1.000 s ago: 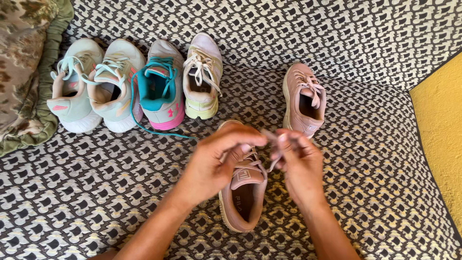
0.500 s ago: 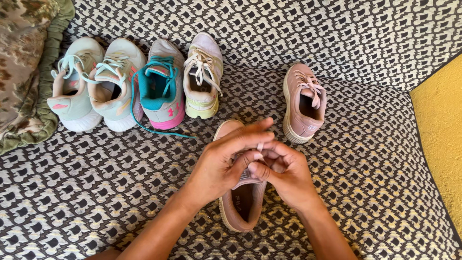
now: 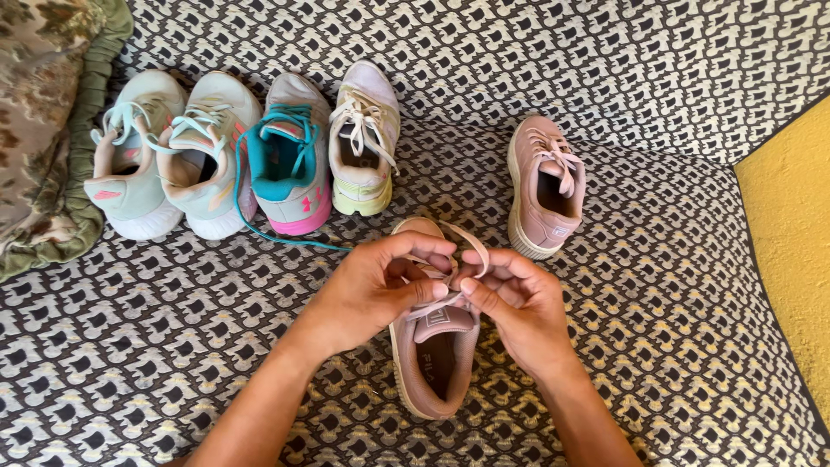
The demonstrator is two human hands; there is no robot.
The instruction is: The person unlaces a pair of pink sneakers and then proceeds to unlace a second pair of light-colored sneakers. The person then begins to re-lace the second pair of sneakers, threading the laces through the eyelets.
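A dusty pink sneaker [image 3: 434,359] lies on the patterned black-and-white cover, heel toward me. Over its tongue my left hand [image 3: 372,290] and my right hand [image 3: 510,303] meet, and each pinches part of its pink shoelace [image 3: 474,242]. One loop of the lace arches above my fingertips. Its matching pink sneaker [image 3: 546,186] stands a little farther back to the right, laces tied.
Several sneakers stand in a row at the back left: two mint ones [image 3: 134,156], a grey-and-teal one with pink sole [image 3: 290,160] whose teal lace trails forward, and a white-and-yellow one [image 3: 365,138]. A green-edged cushion [image 3: 47,130] lies left; a yellow wall [image 3: 787,233] stands right.
My hands, apart a second ago while pulling the lace, have closed together over the shoe's tongue. A lace loop now stands up between my fingertips.
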